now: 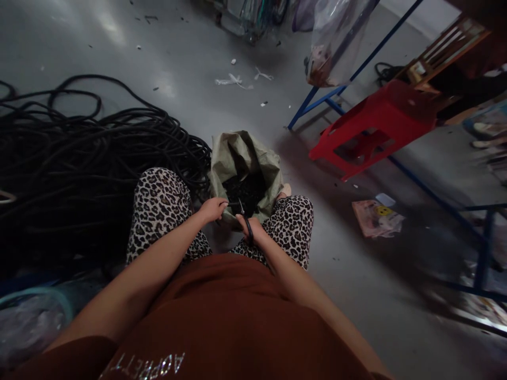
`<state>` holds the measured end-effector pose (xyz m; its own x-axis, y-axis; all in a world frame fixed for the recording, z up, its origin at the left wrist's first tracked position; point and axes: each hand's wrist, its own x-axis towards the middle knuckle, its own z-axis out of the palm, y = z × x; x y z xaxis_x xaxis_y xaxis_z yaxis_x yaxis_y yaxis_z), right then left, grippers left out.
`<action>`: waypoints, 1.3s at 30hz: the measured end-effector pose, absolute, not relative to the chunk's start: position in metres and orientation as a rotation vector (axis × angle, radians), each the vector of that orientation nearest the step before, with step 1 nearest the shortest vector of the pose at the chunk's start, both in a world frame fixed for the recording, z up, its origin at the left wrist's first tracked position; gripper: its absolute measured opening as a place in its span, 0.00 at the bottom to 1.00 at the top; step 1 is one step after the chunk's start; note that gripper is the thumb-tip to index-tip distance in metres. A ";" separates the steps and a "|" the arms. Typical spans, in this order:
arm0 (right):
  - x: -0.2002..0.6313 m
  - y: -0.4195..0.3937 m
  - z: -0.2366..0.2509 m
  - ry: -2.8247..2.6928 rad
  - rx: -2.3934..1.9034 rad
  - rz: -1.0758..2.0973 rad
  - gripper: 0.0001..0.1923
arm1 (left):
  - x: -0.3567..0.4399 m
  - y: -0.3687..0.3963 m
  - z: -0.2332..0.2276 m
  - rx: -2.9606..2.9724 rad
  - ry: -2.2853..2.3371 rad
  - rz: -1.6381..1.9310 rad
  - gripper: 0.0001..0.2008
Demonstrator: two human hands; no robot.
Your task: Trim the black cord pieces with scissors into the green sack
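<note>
My right hand (252,228) is closed around a pair of scissors (247,226) with black handles, their pointed blades directed up over an open sack. My left hand (214,209) is closed in a pinch at the sack's near left rim, with a dark piece of black cord (233,203) between its fingertips, close to the blades. The olive-green sack (222,161) stands between my knees, its mouth wide. Many small black pieces (249,187) lie inside it. Left of the sack spreads a large heap of black cord (114,142) in loose loops.
To the right, a red plastic stool (372,126) lies tilted beside a blue metal frame (328,97). A pink printed bag (374,216) and white scraps (233,80) are on the grey floor. A light-blue tub (65,303) with clear plastic stands at lower left.
</note>
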<state>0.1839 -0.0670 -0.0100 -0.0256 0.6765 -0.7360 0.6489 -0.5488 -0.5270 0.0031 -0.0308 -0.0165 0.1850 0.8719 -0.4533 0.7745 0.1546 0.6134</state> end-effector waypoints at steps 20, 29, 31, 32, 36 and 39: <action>0.188 -0.069 -0.008 -1.207 -2.156 1.730 0.28 | 0.001 -0.029 -0.021 1.600 1.613 0.149 0.18; 0.181 -0.071 -0.006 -1.029 -2.084 1.961 0.28 | 0.002 -0.028 -0.014 1.521 1.676 0.221 0.18; 0.181 -0.072 -0.008 -1.070 -2.075 1.977 0.28 | 0.002 -0.028 -0.012 1.517 1.676 0.229 0.18; 0.180 -0.072 -0.009 -1.089 -2.068 1.983 0.28 | 0.002 -0.028 -0.012 1.518 1.674 0.237 0.18; 0.179 -0.072 -0.013 -1.109 -2.032 2.000 0.28 | 0.003 -0.030 -0.013 1.542 1.654 0.243 0.17; 0.179 -0.072 -0.014 -1.075 -2.028 2.013 0.29 | 0.003 -0.031 -0.014 1.569 1.642 0.219 0.17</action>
